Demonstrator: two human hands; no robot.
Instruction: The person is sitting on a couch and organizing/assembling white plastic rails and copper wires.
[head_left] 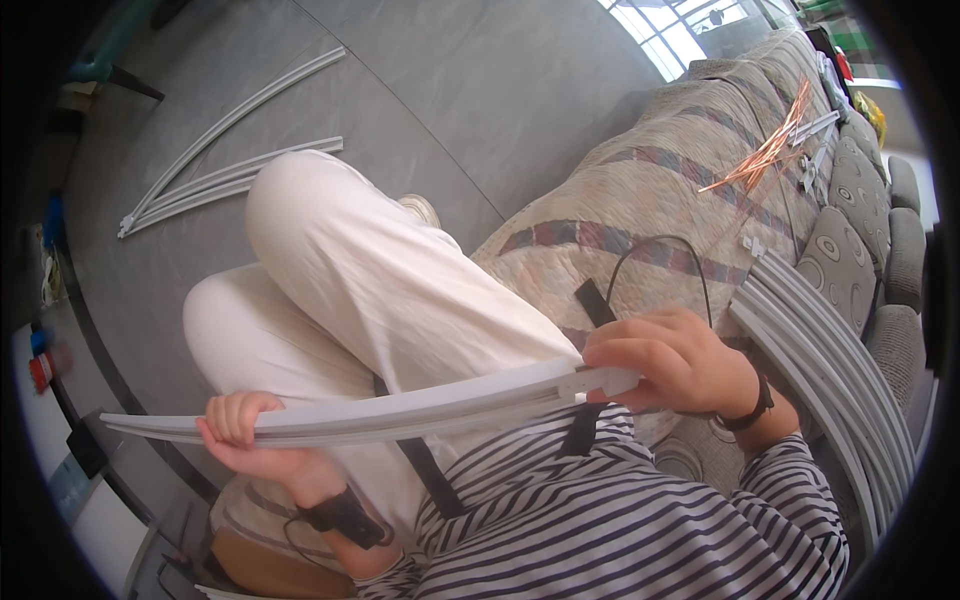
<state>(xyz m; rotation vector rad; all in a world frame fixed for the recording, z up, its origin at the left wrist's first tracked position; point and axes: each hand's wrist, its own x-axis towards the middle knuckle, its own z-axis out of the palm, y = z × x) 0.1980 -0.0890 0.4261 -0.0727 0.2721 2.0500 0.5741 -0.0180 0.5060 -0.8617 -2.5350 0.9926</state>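
A long, pale grey-white channel strip [400,412] lies across my lap, over the white trousers and striped shirt. My left hand [245,435] is closed round it toward its left part, with the far-left end sticking out past the fist. At the strip's right end, my right hand [680,362] grips it, the thumb and fingers about a small white end piece [605,382]. Whether that piece is separate from the strip I cannot tell. Dark bands with a small device are strapped at both wrists.
A stack of similar strips [835,380] lies on the sofa at my right. Farther along the quilted sofa cover [640,190] are copper-coloured rods [765,150] and small white pieces [815,128]. More strips [235,185] rest on the grey floor [430,70]. A black cable [660,240] loops beside my thigh.
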